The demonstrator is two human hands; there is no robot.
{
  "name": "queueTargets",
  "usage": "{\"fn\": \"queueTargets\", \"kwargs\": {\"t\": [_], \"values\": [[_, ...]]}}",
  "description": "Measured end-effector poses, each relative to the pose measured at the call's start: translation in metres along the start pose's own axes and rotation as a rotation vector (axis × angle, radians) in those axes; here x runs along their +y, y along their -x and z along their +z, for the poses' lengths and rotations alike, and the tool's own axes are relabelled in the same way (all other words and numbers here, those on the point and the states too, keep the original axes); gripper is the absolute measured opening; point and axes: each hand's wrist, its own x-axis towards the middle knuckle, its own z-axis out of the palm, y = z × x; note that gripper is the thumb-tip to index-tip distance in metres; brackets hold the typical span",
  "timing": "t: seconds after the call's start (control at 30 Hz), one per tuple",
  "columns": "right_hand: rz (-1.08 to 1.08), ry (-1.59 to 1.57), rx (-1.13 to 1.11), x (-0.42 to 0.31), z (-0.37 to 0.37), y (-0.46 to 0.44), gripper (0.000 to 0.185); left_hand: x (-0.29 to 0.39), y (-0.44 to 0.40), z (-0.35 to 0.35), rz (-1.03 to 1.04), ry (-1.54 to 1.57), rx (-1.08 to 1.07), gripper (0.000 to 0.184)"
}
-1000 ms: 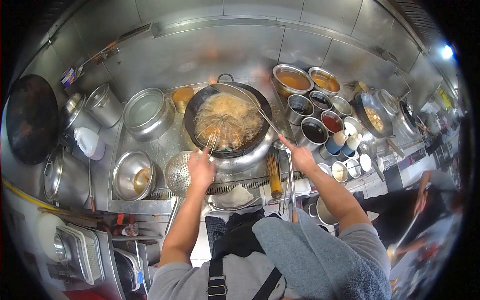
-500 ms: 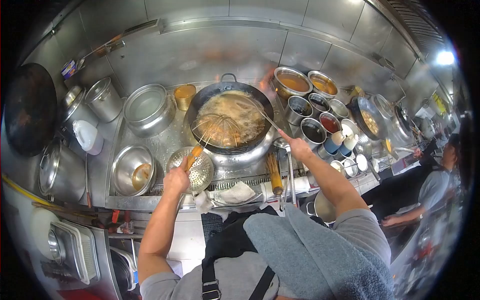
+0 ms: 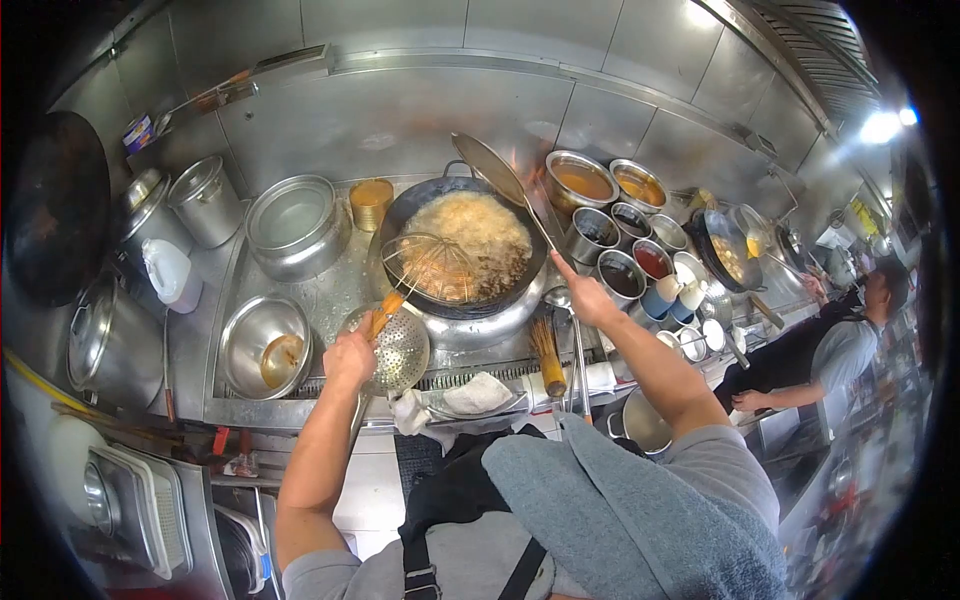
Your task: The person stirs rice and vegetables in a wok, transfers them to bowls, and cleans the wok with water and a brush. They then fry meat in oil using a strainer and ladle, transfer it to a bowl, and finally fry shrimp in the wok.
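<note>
My left hand is closed around the orange handle of a wire spider strainer. The strainer's basket sits in the bubbling oil at the near left of a black wok. A perforated metal skimmer rests on the counter edge beside that hand. My right hand grips the long handle of a flat round skimmer, whose tilted disc is raised over the wok's far right rim. Browned bits of food float in the foam; their kind I cannot make out.
Flames show behind the wok. Sauce pots crowd the right side. On the left are a lidded pot, a tin can and a steel bowl. A bamboo brush lies in front. Another person works at the right.
My right hand has lifted the flat skimmer out of the oil, up and over the far rim. The strainer stays in the wok, and the foam looks brighter with browned bits showing.
</note>
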Motion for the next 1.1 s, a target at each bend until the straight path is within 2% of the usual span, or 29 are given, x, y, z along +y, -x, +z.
{"fn": "queueTargets", "kwargs": {"t": [0.07, 0.17, 0.23, 0.33, 0.4, 0.47, 0.63, 0.7, 0.73, 0.8, 0.87, 0.93, 1.1], "values": [[0.033, 0.029, -0.015, -0.010, -0.001, 0.007, 0.100, 0.000, -0.002, -0.002, 0.002, -0.002, -0.009, 0.061], [-0.015, 0.200, 0.060, 0.014, 0.020, 0.005, 0.102, -0.001, -0.005, 0.003, 0.019, -0.016, -0.009, 0.061], [0.084, 0.272, -0.066, 0.032, 0.030, -0.002, 0.102, -0.002, -0.005, 0.008, 0.027, -0.026, 0.005, 0.061], [0.118, 0.271, -0.070, 0.032, 0.044, -0.012, 0.100, 0.001, 0.001, 0.010, 0.038, -0.021, 0.013, 0.062], [0.132, 0.227, -0.089, 0.023, 0.050, -0.018, 0.102, 0.005, 0.007, 0.012, 0.044, -0.018, 0.011, 0.062], [0.127, 0.094, -0.002, 0.012, 0.047, -0.019, 0.101, 0.008, 0.010, 0.011, 0.044, 0.002, 0.029, 0.063], [0.227, -0.027, -0.010, 0.000, 0.045, -0.017, 0.093, 0.015, 0.014, 0.006, 0.071, -0.023, 0.027, 0.062], [0.380, -0.718, -0.253, -0.005, 0.035, -0.008, 0.085, 0.020, 0.015, 0.000, 0.055, -0.023, 0.008, 0.063], [0.377, -0.719, -0.258, -0.007, 0.028, -0.003, 0.085, 0.023, 0.016, -0.003, 0.046, -0.022, -0.007, 0.063], [0.435, -1.316, -0.393, -0.009, 0.012, 0.004, 0.083, 0.030, 0.021, -0.012, 0.043, -0.032, -0.015, 0.063], [0.439, -1.398, -0.436, -0.005, 0.007, -0.003, 0.078, 0.037, 0.026, -0.022, 0.041, -0.044, -0.024, 0.063], [0.365, -1.345, -0.496, 0.010, 0.022, -0.024, 0.074, 0.045, 0.028, -0.034, 0.040, -0.062, -0.060, 0.062], [0.364, -1.264, -0.586, 0.030, 0.073, -0.065, 0.064, 0.060, 0.032, -0.051, 0.005, -0.123, -0.078, 0.062]]}}
